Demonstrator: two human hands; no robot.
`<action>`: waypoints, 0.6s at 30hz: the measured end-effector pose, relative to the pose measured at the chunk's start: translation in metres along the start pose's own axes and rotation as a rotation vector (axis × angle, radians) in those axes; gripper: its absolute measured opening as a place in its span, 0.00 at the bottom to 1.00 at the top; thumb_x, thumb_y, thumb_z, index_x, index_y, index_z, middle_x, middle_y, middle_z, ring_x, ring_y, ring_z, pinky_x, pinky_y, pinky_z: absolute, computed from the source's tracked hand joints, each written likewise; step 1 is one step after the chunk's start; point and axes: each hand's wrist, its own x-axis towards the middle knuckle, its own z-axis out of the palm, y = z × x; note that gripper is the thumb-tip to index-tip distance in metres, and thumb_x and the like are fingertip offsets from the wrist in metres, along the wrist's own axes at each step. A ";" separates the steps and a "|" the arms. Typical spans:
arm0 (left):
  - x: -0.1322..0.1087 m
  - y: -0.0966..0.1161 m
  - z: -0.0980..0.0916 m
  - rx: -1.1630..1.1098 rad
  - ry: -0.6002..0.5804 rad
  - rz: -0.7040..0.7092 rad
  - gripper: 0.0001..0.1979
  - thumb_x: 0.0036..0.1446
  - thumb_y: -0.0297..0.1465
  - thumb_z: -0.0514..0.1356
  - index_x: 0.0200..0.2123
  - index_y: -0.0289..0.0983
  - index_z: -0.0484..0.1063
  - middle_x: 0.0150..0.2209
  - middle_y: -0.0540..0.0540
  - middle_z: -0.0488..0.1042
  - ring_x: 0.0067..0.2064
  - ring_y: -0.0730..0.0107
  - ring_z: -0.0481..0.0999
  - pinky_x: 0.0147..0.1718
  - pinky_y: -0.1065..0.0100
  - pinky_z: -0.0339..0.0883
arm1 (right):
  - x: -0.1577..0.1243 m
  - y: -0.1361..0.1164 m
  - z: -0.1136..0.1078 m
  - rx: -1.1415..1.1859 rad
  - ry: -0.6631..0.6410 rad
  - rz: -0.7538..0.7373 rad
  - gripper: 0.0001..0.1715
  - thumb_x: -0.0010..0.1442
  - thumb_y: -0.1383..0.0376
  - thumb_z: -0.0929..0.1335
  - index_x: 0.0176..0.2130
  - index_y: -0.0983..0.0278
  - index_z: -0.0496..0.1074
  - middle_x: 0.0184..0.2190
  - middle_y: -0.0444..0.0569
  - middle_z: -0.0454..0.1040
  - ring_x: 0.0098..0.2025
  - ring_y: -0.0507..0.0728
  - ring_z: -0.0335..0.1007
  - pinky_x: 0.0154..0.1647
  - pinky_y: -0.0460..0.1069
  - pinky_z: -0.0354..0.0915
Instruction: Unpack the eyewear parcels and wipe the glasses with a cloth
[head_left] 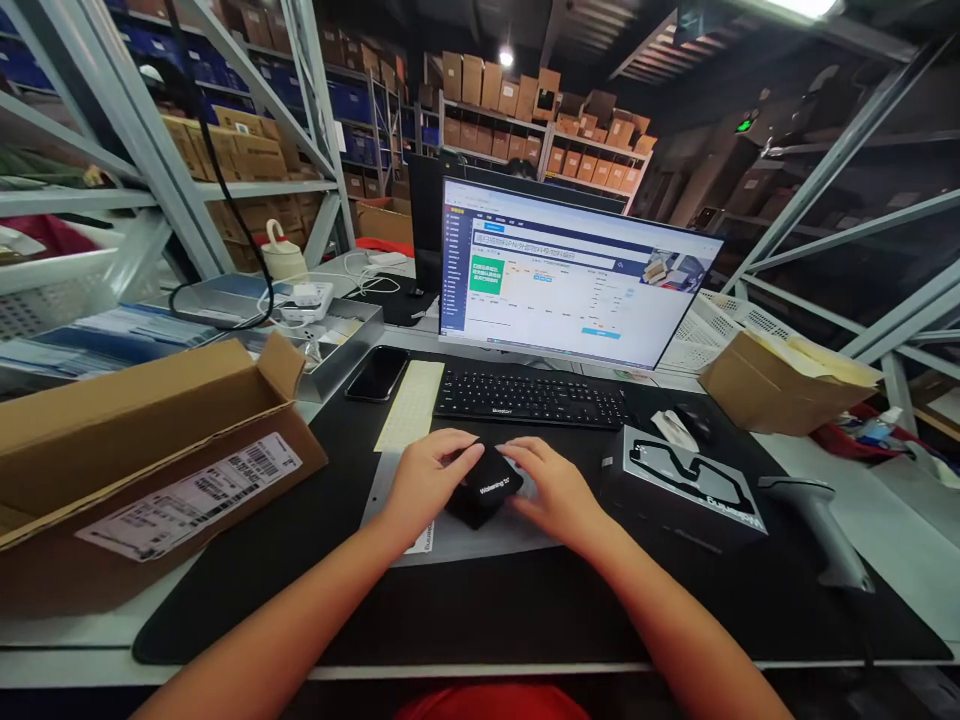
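Observation:
A small black case (491, 490) with "Wakening" printed in white lies between my two hands, over a translucent plastic bag (480, 545) on the black desk mat. My left hand (427, 480) is closed on the case's left side, thumb and index finger close together at its upper edge. On the other side, my right hand (559, 490) bends its fingers around the right corner, fingertips on the top edge. Whatever lies under the case is partly hidden. To the right rests a black and silver product box (682, 490) with a glasses-like outline and the same brand name.
An open cardboard box (187, 490) with a shipping label fills the left. Behind my hands are a keyboard (532, 398), a yellow label sheet (410, 405), a phone (377, 373) and a monitor (570, 280). A barcode scanner (817, 530) lies at the right.

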 end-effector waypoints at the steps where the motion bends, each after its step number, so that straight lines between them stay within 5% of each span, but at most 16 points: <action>1: 0.000 0.004 0.001 -0.032 -0.011 -0.040 0.16 0.51 0.43 0.66 0.35 0.37 0.81 0.33 0.43 0.80 0.34 0.60 0.77 0.32 0.63 0.72 | 0.002 -0.002 -0.002 -0.005 -0.002 0.007 0.30 0.55 0.74 0.70 0.56 0.56 0.73 0.51 0.50 0.77 0.52 0.60 0.74 0.52 0.55 0.70; 5: 0.002 0.024 -0.003 -0.164 -0.058 -0.170 0.22 0.47 0.46 0.68 0.40 0.35 0.78 0.28 0.47 0.77 0.26 0.67 0.74 0.24 0.67 0.68 | 0.007 -0.005 -0.017 0.030 0.023 0.004 0.21 0.61 0.74 0.65 0.49 0.56 0.78 0.43 0.46 0.82 0.44 0.57 0.78 0.47 0.51 0.70; 9: 0.007 0.042 -0.012 -0.254 -0.099 -0.238 0.24 0.42 0.44 0.72 0.41 0.37 0.77 0.37 0.45 0.79 0.31 0.68 0.75 0.26 0.69 0.69 | 0.007 -0.008 -0.036 0.051 0.032 -0.019 0.20 0.63 0.70 0.66 0.50 0.55 0.79 0.41 0.46 0.83 0.43 0.58 0.79 0.45 0.52 0.71; 13: 0.011 0.052 -0.014 -0.283 -0.185 -0.277 0.24 0.40 0.47 0.73 0.34 0.36 0.77 0.36 0.45 0.78 0.32 0.69 0.75 0.30 0.68 0.70 | 0.007 -0.011 -0.047 0.082 0.251 0.008 0.20 0.63 0.69 0.64 0.49 0.56 0.80 0.42 0.48 0.83 0.43 0.59 0.79 0.46 0.54 0.72; 18: 0.008 0.054 -0.008 -0.231 -0.393 -0.231 0.24 0.38 0.48 0.74 0.28 0.33 0.77 0.27 0.47 0.74 0.30 0.69 0.72 0.31 0.69 0.66 | 0.010 -0.020 -0.053 0.351 0.388 0.148 0.18 0.62 0.65 0.64 0.44 0.58 0.82 0.37 0.48 0.82 0.28 0.55 0.76 0.27 0.49 0.72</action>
